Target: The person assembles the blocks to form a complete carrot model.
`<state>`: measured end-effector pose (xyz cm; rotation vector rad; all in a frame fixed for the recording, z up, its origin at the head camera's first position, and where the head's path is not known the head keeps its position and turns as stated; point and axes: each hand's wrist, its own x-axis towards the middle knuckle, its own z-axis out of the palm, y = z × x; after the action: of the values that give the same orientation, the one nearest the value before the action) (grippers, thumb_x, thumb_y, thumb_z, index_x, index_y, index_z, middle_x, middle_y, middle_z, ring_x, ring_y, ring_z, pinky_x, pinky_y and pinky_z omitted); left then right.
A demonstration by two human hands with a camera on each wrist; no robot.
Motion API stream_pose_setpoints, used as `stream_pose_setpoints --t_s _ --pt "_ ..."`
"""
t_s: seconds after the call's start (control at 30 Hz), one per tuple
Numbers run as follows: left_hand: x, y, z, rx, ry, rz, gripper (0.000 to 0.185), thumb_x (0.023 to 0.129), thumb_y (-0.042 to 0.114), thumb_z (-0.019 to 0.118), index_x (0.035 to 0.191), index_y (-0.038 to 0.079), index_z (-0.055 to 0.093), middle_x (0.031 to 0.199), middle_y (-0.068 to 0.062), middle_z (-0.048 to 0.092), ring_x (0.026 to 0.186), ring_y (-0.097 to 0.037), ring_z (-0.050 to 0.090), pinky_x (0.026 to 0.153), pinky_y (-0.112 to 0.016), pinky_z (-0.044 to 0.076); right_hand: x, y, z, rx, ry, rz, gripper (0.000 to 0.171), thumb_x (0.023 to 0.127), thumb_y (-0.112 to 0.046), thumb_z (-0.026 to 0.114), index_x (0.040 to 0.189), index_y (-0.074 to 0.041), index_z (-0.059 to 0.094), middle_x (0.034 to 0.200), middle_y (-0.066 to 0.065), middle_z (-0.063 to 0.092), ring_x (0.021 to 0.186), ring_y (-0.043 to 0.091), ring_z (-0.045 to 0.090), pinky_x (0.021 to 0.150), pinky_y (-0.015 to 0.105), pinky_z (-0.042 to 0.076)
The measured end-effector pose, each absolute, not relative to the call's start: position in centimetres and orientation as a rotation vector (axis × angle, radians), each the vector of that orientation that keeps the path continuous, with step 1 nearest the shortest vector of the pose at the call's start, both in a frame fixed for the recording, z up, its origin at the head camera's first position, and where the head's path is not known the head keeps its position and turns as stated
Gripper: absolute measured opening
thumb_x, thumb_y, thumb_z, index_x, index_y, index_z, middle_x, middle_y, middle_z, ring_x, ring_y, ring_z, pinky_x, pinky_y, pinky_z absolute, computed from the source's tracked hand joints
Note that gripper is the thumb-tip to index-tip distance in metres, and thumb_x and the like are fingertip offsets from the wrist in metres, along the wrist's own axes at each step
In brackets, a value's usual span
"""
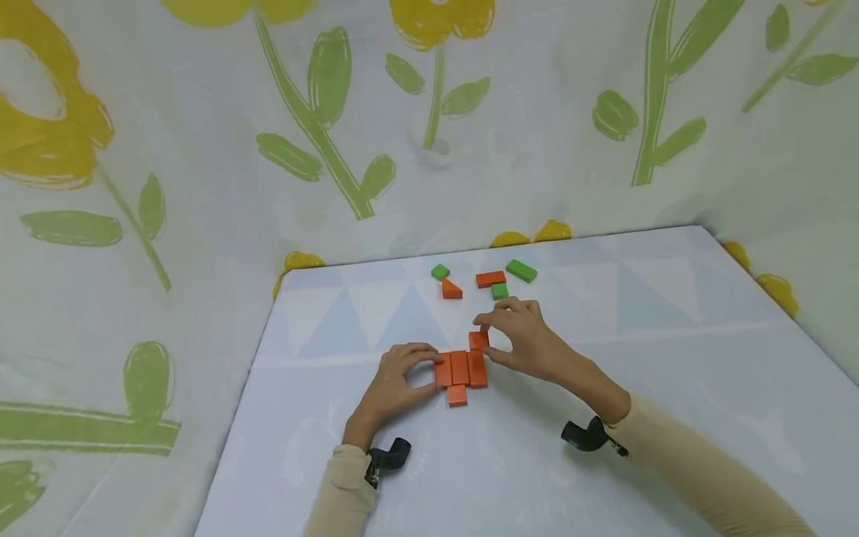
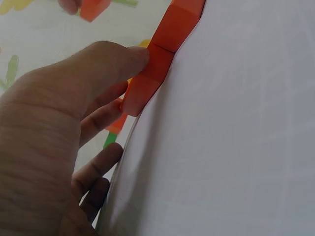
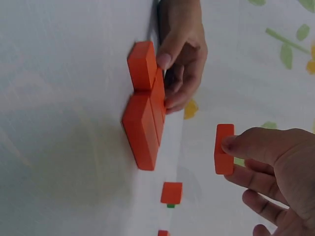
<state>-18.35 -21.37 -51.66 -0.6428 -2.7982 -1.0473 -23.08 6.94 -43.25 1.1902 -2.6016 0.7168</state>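
Flat orange block pattern part-built near middle of the table point(image 1: 671, 313): three long orange blocks point(image 1: 460, 368) lie side by side, touching, w/ a small orange block point(image 1: 457, 396) butted against the near end of the middle one. Left hand point(image 1: 400, 377) sits at the row's left edge, thumb and fingers curled against the outer block, steadying it; left wrist view shows the thumb pressed on the block side. Right hand point(image 1: 520, 332) pinches another orange block point(image 1: 479, 340) betw thumb and fingertips, at the far right corner of the row; right wrist view shows it apart from the row, so judged not yet seated. Looks roughly half done, as a guess: four pieces laid, fifth in hand. Unused pieces well beyond the hands at the far side: orange triangle point(image 1: 452, 289), orange bar point(image 1: 491, 279), green bar point(image 1: 521, 270), two small green cubes point(image 1: 439, 271). Final shape can't be told.
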Motion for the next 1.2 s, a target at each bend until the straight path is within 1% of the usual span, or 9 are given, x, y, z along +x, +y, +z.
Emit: stream_pose_setpoints --t_s 0.2,0.3,0.43,0.57,0.73,1.0,1.2 --pt "-18.4 -21.4 -51.9 -0.667 -2.785 -1.044 0.039 0.086 0.041 0.076 0.123 0.030 0.069 0.132 0.015 0.056 0.124 -0.014 0.045 0.105 -0.048 0.032 -19.9 7.2 -44.5 1.242 -2.600 0.692 0.042 0.079 -0.019 0.085 0.118 -0.013 0.070 0.104 -0.007 0.070 0.109 0.017 0.050 0.090 0.043 0.033" --pt "-18.5 -21.4 -51.9 -0.666 -2.776 -1.039 0.040 0.086 0.040 0.076 0.124 0.030 0.069 0.132 0.015 0.056 0.124 -0.014 0.045 0.105 -0.048 0.032 -19.0 7.0 -45.2 1.278 -2.592 0.649 0.044 0.078 -0.020 0.086 0.118 -0.012 0.070 0.102 -0.006 0.071 0.110 0.019 0.051 0.090 0.044 0.034" --pt "-18.6 -21.5 -51.9 -0.677 -2.752 -1.043 0.040 0.085 0.039 0.077 0.123 0.029 0.069 0.132 0.013 0.057 0.124 -0.016 0.047 0.104 -0.050 0.032 -18.2 6.8 -46.2 1.310 -2.574 0.589 0.044 0.076 -0.021 0.087 0.115 -0.013 0.070 0.099 -0.004 0.070 0.109 0.020 0.052 0.090 0.045 0.036" --pt "-18.5 -21.5 -52.0 -0.689 -2.744 -1.019 0.040 0.085 0.041 0.077 0.122 0.029 0.070 0.131 0.011 0.058 0.123 -0.017 0.048 0.103 -0.049 0.034 -17.9 6.5 -47.1 1.352 -2.507 0.518 0.041 0.074 -0.023 0.088 0.110 -0.013 0.070 0.096 -0.004 0.069 0.107 0.021 0.053 0.087 0.045 0.038" --pt "-18.6 -21.5 -52.0 -0.695 -2.750 -0.996 0.040 0.085 0.046 0.076 0.123 0.032 0.069 0.132 0.013 0.058 0.122 -0.015 0.047 0.102 -0.047 0.035 -17.8 6.3 -47.6 1.354 -2.458 0.498 0.041 0.072 -0.023 0.089 0.107 -0.013 0.070 0.092 -0.006 0.065 0.106 0.020 0.053 0.088 0.044 0.037" --pt "-18.5 -21.5 -51.9 -0.670 -2.782 -1.019 0.041 0.086 0.044 0.076 0.123 0.031 0.069 0.133 0.012 0.057 0.123 -0.014 0.046 0.105 -0.047 0.034 -17.9 6.0 -48.0 1.357 -2.489 0.488 0.042 0.073 -0.025 0.089 0.109 -0.015 0.070 0.097 -0.006 0.067 0.108 0.020 0.051 0.089 0.044 0.037" --pt "-18.6 -21.5 -51.9 -0.675 -2.781 -1.021 0.041 0.086 0.043 0.076 0.124 0.031 0.068 0.133 0.011 0.057 0.124 -0.016 0.046 0.106 -0.048 0.033 -18.1 5.9 -48.5 1.362 -2.449 0.517 0.043 0.072 -0.023 0.090 0.109 -0.014 0.070 0.098 -0.005 0.068 0.107 0.020 0.052 0.087 0.044 0.037"
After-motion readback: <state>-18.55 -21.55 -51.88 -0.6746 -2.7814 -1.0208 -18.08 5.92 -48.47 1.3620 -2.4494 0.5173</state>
